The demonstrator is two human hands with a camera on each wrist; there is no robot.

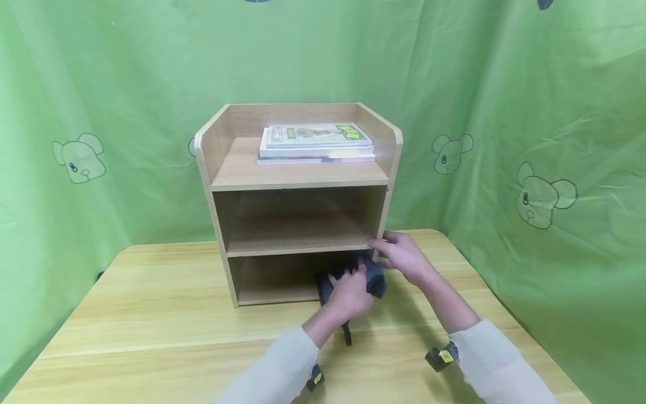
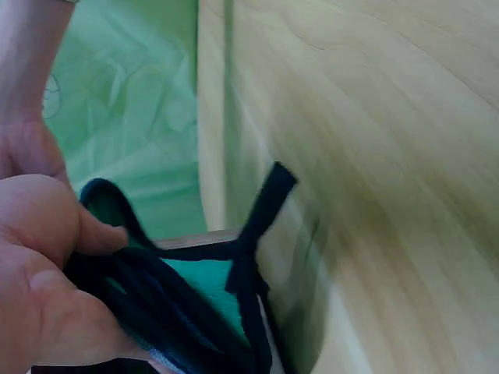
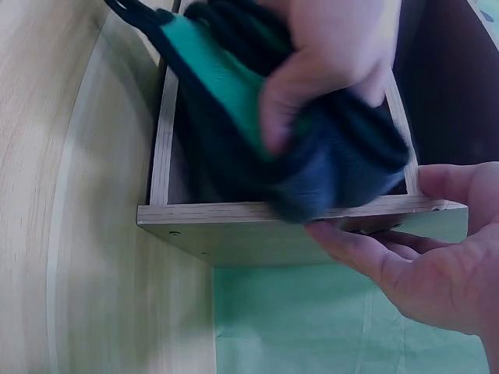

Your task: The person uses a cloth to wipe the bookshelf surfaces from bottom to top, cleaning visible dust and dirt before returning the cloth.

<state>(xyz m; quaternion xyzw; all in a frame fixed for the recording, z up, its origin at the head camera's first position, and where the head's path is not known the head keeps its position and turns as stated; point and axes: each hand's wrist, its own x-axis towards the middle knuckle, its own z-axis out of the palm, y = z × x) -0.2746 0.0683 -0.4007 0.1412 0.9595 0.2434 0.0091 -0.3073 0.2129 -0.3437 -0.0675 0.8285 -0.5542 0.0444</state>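
Five o'clock on the wooden shelf unit (image 1: 303, 184), in the head view, is where a folded, green-lined fabric bundle (image 1: 375, 276) sits, at the bottom compartment's (image 1: 275, 278) mouth. The left hand (image 1: 351, 294) grips it with curled fingers, probably to keep the folds together; a black strap (image 1: 347, 334) hangs toward six o'clock. At four o'clock the right hand (image 1: 405, 259), partly closed, clasps the side panel's (image 1: 386, 216) edge, seemingly for steadiness.
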